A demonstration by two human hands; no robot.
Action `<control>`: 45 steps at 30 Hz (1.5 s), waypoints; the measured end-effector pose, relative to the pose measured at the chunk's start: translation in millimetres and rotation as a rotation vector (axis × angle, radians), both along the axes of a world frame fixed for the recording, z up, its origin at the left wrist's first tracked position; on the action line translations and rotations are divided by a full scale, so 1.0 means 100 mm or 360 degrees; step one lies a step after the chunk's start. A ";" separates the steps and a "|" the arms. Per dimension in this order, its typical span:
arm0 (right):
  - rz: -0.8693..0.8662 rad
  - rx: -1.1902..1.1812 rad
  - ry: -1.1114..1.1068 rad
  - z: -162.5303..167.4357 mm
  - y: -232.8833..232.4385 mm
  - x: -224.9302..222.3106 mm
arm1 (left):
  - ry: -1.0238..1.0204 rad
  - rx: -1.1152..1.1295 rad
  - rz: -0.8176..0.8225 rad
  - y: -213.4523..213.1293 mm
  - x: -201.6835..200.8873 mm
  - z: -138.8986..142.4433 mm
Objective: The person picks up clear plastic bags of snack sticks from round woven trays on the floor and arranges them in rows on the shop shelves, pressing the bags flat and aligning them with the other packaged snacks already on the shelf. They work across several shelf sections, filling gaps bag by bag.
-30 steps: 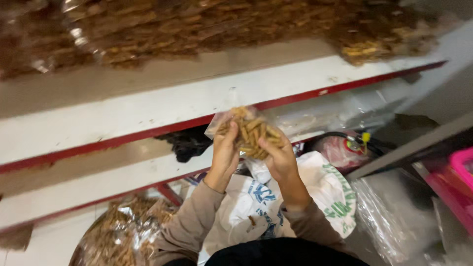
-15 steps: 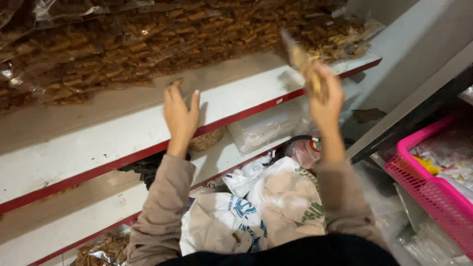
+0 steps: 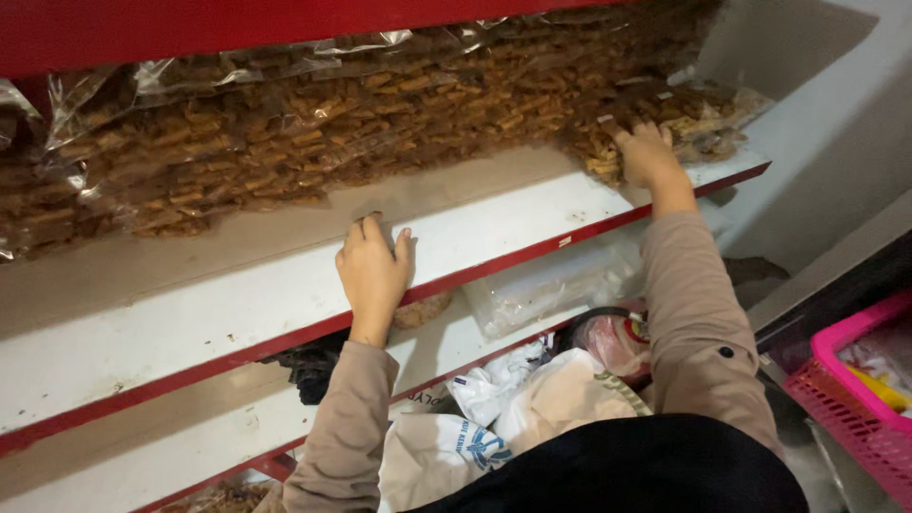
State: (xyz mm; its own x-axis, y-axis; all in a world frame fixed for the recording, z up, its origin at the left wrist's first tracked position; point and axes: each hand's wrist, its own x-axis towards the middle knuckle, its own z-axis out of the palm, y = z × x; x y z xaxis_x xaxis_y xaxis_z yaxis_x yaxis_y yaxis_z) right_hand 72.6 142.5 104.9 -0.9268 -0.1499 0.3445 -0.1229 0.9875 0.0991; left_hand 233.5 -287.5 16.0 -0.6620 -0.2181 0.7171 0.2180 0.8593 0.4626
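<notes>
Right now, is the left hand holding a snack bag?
No, the left hand lies flat and empty on the white shelf, apart from the snack bags.

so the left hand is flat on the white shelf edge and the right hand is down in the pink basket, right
Not quite. The left hand does rest flat on the white shelf, but the right hand is up on that shelf's far end, on a clear bag of brown snack sticks, not in the pink basket. The head view shows it.
</notes>
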 end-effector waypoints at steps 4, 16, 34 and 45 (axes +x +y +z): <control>-0.0079 -0.0271 -0.0255 0.15 -0.15 0.15 | -0.0020 0.0006 0.0005 0.03 0.03 0.02; 0.0018 0.0201 0.0445 -0.52 -0.24 -0.01 | -0.0046 -0.0001 0.0012 0.05 0.05 0.06; 0.1214 -0.1536 0.0605 -1.65 -3.08 2.19 | 0.0508 0.0802 -0.0902 0.08 0.69 -0.68; 0.0971 -0.2778 -0.1149 -3.90 -5.33 4.34 | -0.0340 0.1709 -0.0745 -1.23 3.72 -3.49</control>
State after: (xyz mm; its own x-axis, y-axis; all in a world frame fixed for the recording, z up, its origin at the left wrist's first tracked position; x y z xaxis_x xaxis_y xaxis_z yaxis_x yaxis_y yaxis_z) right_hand 506.3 -390.1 -285.5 -0.9024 -0.4205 0.0941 0.0105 -0.2397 -0.9708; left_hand 606.0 -410.2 -332.9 -0.9210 -0.3451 0.1807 0.2384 -0.1326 0.9621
